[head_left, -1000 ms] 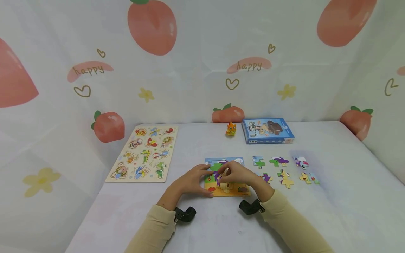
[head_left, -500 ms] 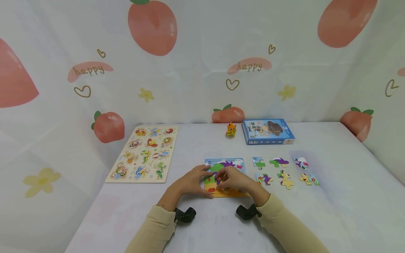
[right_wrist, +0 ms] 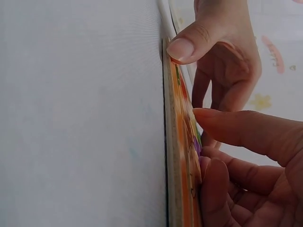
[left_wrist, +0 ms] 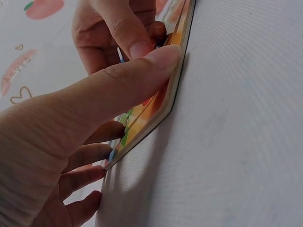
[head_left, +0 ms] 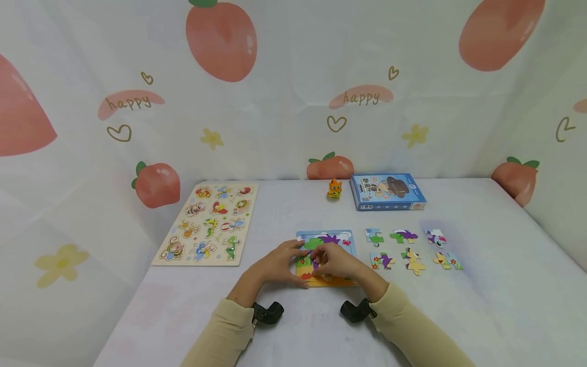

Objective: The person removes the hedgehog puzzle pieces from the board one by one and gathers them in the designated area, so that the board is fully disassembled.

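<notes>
A jigsaw puzzle in a frame tray (head_left: pixel 327 234), printed with a purple and green cartoon scene, lies on the table before me. My left hand (head_left: pixel 278 264) holds its left side, the thumb on the near edge and the fingers at the left edge. Over the middle of the puzzle, my right hand (head_left: pixel 338 262) has thumb and fingertips bent together on a purple and yellow puzzle piece (right_wrist: pixel 196 144). That piece is mostly hidden by the fingers. In the left wrist view, the right thumb sits low at the puzzle surface, close to the left thumb.
Several loose puzzle pieces (head_left: pixel 404 236) lie in two rows right of the tray. A wooden insect board (head_left: pixel 208 224) lies at the left. Toward the back stand a small orange toy figure (head_left: pixel 335 189) and a blue box (head_left: pixel 388 191). A printed cloth (head_left: pixel 275 102) hangs behind the table.
My right hand has shifted slightly left and lower over the puzzle, uncovering the tray's upper right part and a loose piece beside it. The left hand stays in place.
</notes>
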The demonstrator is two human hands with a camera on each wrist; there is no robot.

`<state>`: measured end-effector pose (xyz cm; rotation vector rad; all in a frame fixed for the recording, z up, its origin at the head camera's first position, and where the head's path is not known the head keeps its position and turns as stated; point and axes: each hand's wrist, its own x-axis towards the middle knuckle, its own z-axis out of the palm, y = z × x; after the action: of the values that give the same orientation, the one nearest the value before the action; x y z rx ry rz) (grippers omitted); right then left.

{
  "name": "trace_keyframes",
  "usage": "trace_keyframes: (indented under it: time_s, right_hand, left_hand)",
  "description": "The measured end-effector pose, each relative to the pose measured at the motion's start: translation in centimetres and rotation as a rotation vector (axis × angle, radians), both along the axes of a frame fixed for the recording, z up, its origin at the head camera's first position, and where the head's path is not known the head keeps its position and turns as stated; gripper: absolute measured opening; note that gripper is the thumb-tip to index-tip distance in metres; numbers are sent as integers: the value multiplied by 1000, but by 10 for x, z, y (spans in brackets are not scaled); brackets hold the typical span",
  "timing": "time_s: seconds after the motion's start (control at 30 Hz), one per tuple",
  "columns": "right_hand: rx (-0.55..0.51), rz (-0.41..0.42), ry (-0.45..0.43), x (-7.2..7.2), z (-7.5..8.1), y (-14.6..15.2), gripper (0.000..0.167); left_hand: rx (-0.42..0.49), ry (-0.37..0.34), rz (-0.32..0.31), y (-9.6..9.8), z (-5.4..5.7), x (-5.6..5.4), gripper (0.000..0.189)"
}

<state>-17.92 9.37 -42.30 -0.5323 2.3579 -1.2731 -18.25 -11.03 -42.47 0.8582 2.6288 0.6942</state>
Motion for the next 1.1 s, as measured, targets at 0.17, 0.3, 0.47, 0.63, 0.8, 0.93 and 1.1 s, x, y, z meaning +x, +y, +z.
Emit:
trace_keyframes:
  time_s: [0.17, 0.3, 0.47, 0.63, 0.8, 0.93, 1.1]
  right_hand:
    - [-18, 5, -14, 1, 0, 0, 28]
    - [-38, -3, -5, 1, -1, -1, 25]
    - [-47, -17, 8, 1, -2, -3, 22]
    - [-70, -8, -27, 2, -2, -4, 23]
    - [-101, -20, -59, 3, 2, -1, 22]
    - [-95, -40, -83, 3, 6, 4, 22]
    - [-72, -55, -96, 5, 10, 14, 23]
  left_hand:
    - [-3, 0, 2, 0, -1, 0, 79]
    - [2, 15, -7, 0, -1, 0, 80]
    - [5, 28, -14, 1, 1, 0, 79]
    - [-6, 20, -10, 0, 1, 0, 80]
    - [-15, 19, -7, 1, 0, -1, 80]
    - [-22, 17, -5, 2, 0, -2, 80]
    - [-27, 16, -4, 1, -1, -1, 80]
